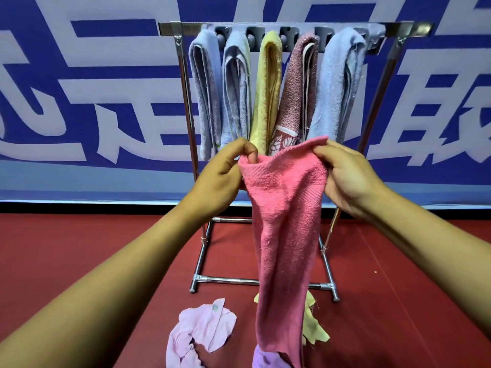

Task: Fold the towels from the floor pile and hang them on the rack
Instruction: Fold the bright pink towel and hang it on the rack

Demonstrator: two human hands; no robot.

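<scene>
Both hands are holding the pink towel (285, 208) up in front of the rack (287, 26), approx. mid-frame. Left hand (225, 176) is pinching the towel's top left corner, thumb and fingers curled round a bunched fold; right hand (345, 176) is gripping the top right edge, fingers wrapped behind the cloth, thumb on front. Top edge is running slack between the two hands, rising to a small peak at the right corner; rest of towel is hanging down in a narrow, creased column, its lower end reaching the floor pile. Rack's top bar is carrying five folded towels side by side: blue towel (206, 94), grey-blue towel (236, 88), yellow towel (267, 88), mauve towel (297, 94), light blue towel (340, 83). Free bar is showing at both ends, left and right of the hung row. On the red floor (79, 248), w/ open room to either side, are lying a pale pink cloth (202, 333), a yellow-green cloth (314, 328) partly behind the hanging towel, and a lilac cloth (265, 359) at the bottom edge. Behind the rack a blue and white banner (93, 88) is covering the wall
</scene>
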